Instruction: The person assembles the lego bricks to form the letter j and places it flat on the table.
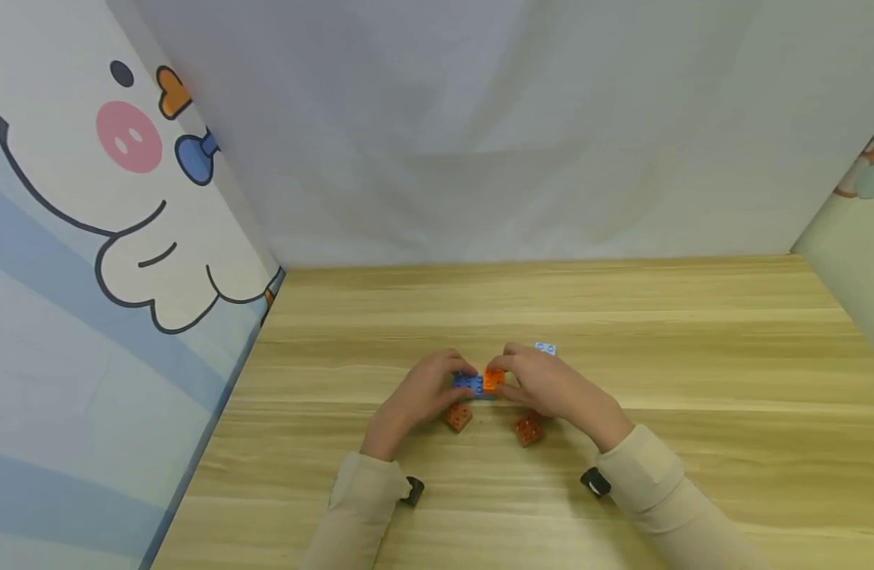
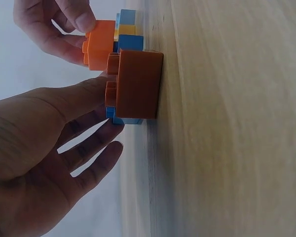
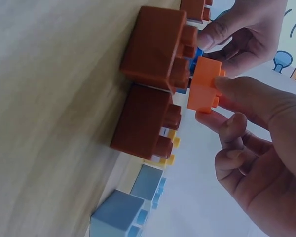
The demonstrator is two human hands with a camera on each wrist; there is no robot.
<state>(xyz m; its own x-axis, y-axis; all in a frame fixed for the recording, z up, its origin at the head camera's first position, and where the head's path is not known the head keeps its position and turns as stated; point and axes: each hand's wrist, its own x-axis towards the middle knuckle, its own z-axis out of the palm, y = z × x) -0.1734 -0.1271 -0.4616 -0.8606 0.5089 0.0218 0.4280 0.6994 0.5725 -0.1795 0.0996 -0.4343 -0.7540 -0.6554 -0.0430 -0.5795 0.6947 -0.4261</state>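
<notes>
Three brown bricks (image 3: pixel 153 47), foremost on the wooden table (image 1: pixel 480 507). Left hand (image 1: pixel 428 388): thumb and fingers curled about a blue brick (image 1: pixel 471 384). Right hand (image 1: pixel 542 381): pinching an orange brick (image 1: pixel 493 381) over the blue one's right end (seated or not, cannot tell), between both hands. Beyond: pale-blue brick (image 1: pixel 545 347).

A bright orange block (image 1: pixel 494 381), studs up and smooth-sided, sits over the right end of a longer blue block (image 1: pixel 469 385) — pinched between thumb and fingers in the right hand's grip (image 1: pixel 547 384). The blue block lies flat on the counter (image 1: pixel 622 317), running left to right, studs showing at its left end, where the left hand's grip (image 1: pixel 424 386) holds it — whether the two are locked together cannot be seen.
</notes>
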